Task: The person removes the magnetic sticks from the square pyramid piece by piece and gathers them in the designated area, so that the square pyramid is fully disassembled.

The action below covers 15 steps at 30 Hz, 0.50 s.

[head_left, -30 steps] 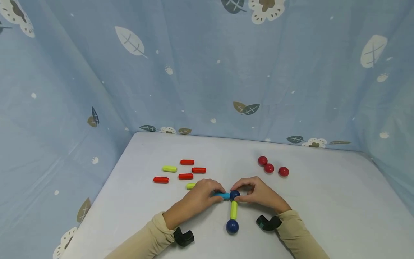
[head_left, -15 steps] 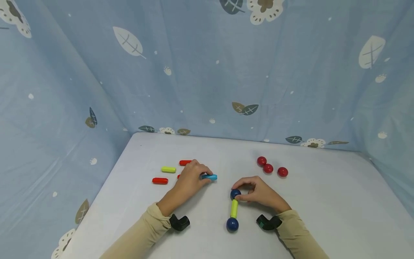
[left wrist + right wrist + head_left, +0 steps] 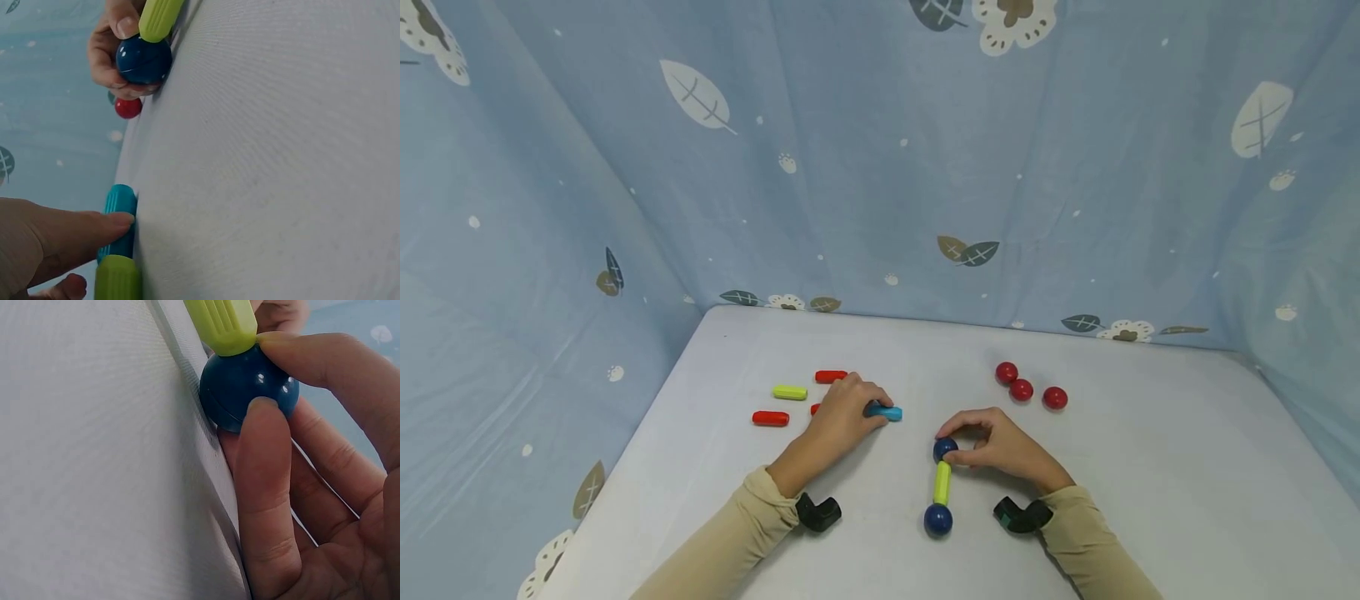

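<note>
My left hand [image 3: 841,418] pinches a light blue rod [image 3: 891,413] low over the table, beside the loose rods. In the left wrist view the thumb presses along this rod, and a yellow-green rod [image 3: 117,280] sits right at its near end; whether they touch I cannot tell. Thumb and fingers of my right hand [image 3: 1006,448] grip a dark blue ball [image 3: 240,387]. A yellow-green rod [image 3: 942,483] joins that ball to a second dark blue ball [image 3: 937,520] nearer me. My left hand hides part of the rod group.
Red rods [image 3: 771,418] and a yellow-green rod [image 3: 790,392] lie around the left hand. Beyond the right hand are three red balls [image 3: 1021,390]. A blue patterned curtain [image 3: 880,167] surrounds the white table [image 3: 1112,467] at the back and sides.
My left hand has carried the light blue rod from the gripped dark blue ball back and left to the loose rods. Over the last half second both hands stay nearly still.
</note>
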### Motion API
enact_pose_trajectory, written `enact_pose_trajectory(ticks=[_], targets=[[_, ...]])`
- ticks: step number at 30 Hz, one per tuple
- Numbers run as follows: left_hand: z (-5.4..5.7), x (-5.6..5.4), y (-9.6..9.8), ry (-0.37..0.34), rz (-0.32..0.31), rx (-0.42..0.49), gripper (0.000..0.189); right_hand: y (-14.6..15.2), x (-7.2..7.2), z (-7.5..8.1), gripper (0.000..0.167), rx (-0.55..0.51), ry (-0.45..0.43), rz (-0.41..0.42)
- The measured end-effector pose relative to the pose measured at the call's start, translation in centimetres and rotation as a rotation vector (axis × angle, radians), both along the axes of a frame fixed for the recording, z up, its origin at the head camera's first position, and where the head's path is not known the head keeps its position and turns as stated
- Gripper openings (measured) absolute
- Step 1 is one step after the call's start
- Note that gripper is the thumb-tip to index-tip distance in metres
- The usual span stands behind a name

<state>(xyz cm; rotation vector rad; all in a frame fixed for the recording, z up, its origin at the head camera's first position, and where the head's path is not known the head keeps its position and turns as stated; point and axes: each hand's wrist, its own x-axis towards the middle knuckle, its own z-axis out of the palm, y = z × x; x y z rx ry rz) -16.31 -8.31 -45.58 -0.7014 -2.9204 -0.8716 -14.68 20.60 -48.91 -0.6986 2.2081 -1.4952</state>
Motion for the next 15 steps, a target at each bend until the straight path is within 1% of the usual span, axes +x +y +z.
enact_pose_trajectory(ticks=[3, 5, 8, 10, 11, 15], targets=[[0.1, 0.1, 0.0, 0.028, -0.001, 0.01, 0.019, -0.1, 0.1, 0.1, 0.028, 0.007, 0.015, -0.001], [0.3, 0.3, 0.1, 0.054, -0.004, 0.033, 0.019, -0.1, 0.1, 0.1, 0.027, 0.017, 0.023, -0.005], [0.6, 1.0, 0.6, 0.065, -0.022, 0.081, 0.019, -0.2, 0.1, 0.1, 0.026, 0.035, 0.036, -0.015], [0.8, 1.7, 1.1, 0.035, -0.049, 0.102, 0.022, -0.3, 0.1, 0.1, 0.026, 0.043, 0.046, -0.025], [0.9, 2.0, 1.4, 0.01, -0.065, 0.104, 0.024, -0.3, 0.1, 0.1, 0.026, 0.04, 0.055, -0.028], [0.7, 3.5, 2.6, -0.12, -0.155, 0.063, 0.037, -0.5, 0.1, 0.0, 0.024, 0.04, 0.105, -0.036]])
